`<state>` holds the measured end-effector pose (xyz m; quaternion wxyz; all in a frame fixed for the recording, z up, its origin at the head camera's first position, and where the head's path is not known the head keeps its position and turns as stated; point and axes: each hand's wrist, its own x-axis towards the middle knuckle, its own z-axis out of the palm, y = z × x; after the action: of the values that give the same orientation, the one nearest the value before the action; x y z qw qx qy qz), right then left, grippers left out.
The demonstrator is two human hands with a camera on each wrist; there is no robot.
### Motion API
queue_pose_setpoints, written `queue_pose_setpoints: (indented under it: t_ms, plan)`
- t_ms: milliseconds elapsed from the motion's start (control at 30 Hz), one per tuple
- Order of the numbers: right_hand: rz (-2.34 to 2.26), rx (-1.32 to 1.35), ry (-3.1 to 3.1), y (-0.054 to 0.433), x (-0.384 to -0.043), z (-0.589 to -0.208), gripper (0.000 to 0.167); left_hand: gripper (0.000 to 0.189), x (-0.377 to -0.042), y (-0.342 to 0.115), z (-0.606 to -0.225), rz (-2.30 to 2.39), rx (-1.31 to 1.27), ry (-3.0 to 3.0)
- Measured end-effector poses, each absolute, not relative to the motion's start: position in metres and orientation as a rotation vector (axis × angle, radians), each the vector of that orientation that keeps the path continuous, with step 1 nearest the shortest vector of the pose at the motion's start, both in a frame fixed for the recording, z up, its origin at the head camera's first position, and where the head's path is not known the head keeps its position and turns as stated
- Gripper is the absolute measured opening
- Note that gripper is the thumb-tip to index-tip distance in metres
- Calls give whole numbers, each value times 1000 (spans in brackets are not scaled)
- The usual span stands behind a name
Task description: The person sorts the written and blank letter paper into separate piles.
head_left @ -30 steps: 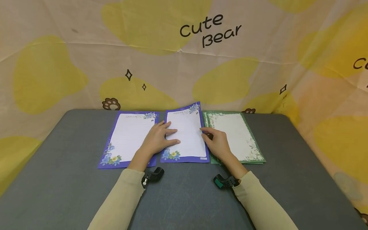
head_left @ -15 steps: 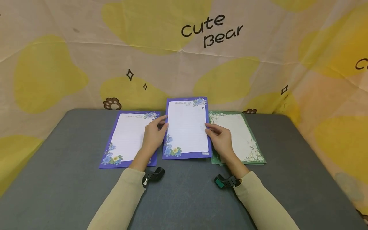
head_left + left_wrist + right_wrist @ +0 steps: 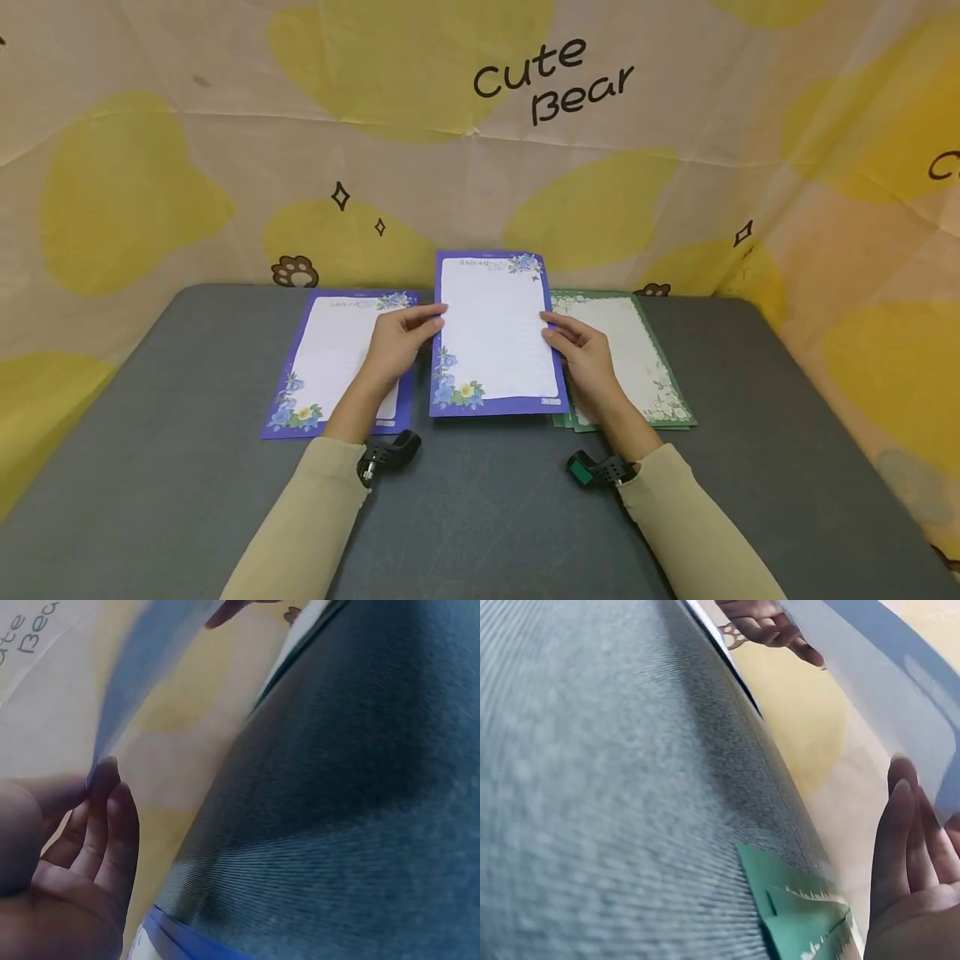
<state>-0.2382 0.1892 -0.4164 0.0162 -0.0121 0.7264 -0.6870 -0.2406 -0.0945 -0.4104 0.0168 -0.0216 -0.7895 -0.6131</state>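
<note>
A sheet of letter paper (image 3: 495,333) with a purple border and blue flowers is raised off the table in the head view. My left hand (image 3: 392,343) pinches its left edge between thumb and fingers. On the opposite edge, my right hand (image 3: 591,358) pinches the paper the same way. The left wrist view has the left hand (image 3: 79,855) with the thin paper (image 3: 146,667) between thumb and fingertips. Seen from the right wrist, the paper (image 3: 885,690) hangs above the table, gripped by the right hand (image 3: 919,862).
Left of the raised sheet lies another purple-bordered sheet (image 3: 337,350), partly under my left hand. Several green-bordered sheets (image 3: 626,358) lie slightly fanned on the right. All rest near the far edge of the grey table (image 3: 480,508), before a patterned cloth (image 3: 420,175).
My left hand went from resting spread on the middle sheet to pinching its left edge. Both hands have raised the sheet off the table, and it has shifted slightly right.
</note>
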Motion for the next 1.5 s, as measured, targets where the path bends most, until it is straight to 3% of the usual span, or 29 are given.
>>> queue_pose_setpoints:
  t_ms: [267,867,1500]
  plan:
    - [-2273,-97,1972,197,-240,-410,48,37,-240,-96,-403,-1994,-51,-2470]
    - [-1893,-61,2408,182,-239,-388,35,42,-223,-121,-389,-1681,-290,-2512]
    - [-1584,-361,2407,70,-249,-382,31,49,-202,-228,-374,-1115,-202,-2878]
